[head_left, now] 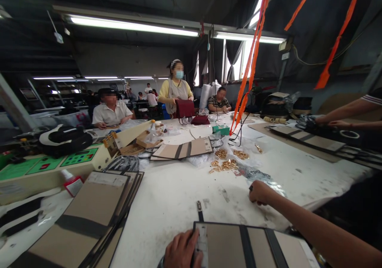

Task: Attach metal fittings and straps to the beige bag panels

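Observation:
My left hand (182, 250) rests at the near edge of the white table (179, 192), fingers curled over the left end of a tan panel with dark bands (253, 246). A short dark strap piece (199, 211) pokes out above that panel. My right hand (259, 192) reaches forward over the table, closed in a loose fist round a small dark item that I cannot make out. It lies just short of a clear plastic bag (262, 176) and the scattered gold metal fittings (227, 162).
A stack of tan panels (89, 216) lies at the left, beside a green-topped machine (47, 166) and a glue bottle (72, 182). Other people sit and stand at the far side; another person's arm (343, 114) reaches in at right. Orange ribbons (252, 61) hang overhead.

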Motion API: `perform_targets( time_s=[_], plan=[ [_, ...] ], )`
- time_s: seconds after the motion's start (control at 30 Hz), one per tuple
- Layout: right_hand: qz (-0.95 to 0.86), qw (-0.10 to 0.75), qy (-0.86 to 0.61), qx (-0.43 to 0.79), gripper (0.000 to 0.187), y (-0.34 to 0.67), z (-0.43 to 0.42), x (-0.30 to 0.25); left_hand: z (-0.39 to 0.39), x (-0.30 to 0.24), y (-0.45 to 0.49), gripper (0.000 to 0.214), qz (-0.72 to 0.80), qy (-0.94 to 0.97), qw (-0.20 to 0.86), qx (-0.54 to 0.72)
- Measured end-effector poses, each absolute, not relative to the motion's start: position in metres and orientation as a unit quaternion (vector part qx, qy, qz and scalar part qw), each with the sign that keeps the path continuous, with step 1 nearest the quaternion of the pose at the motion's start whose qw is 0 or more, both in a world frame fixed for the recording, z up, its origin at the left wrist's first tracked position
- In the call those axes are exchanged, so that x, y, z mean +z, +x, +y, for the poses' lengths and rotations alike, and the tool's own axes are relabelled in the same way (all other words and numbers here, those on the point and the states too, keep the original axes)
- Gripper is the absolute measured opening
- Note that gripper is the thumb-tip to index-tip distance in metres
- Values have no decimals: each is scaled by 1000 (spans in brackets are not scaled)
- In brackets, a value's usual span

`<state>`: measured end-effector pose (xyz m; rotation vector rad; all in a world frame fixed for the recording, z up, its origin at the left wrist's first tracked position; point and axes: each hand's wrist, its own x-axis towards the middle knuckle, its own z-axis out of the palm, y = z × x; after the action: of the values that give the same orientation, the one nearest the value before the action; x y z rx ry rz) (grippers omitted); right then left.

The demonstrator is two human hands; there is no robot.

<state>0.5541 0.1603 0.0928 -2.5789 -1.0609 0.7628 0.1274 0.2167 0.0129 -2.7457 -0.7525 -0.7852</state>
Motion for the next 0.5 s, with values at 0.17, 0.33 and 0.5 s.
perform_targets(
  time_s=[0.17, 0.33, 0.5],
  plan=[
    [-364, 115, -885, 266, 3, 559, 160, 93, 193, 37, 134, 47, -292, -918, 32, -266],
    [-352, 121, -887, 272, 4, 563, 160, 89, 176, 54, 143, 43, -336, -906, -32, -256],
    [-342, 139, -885, 282, 3, 560, 158, 89, 177, 55, 144, 43, -342, -903, -54, -253]
  ],
)
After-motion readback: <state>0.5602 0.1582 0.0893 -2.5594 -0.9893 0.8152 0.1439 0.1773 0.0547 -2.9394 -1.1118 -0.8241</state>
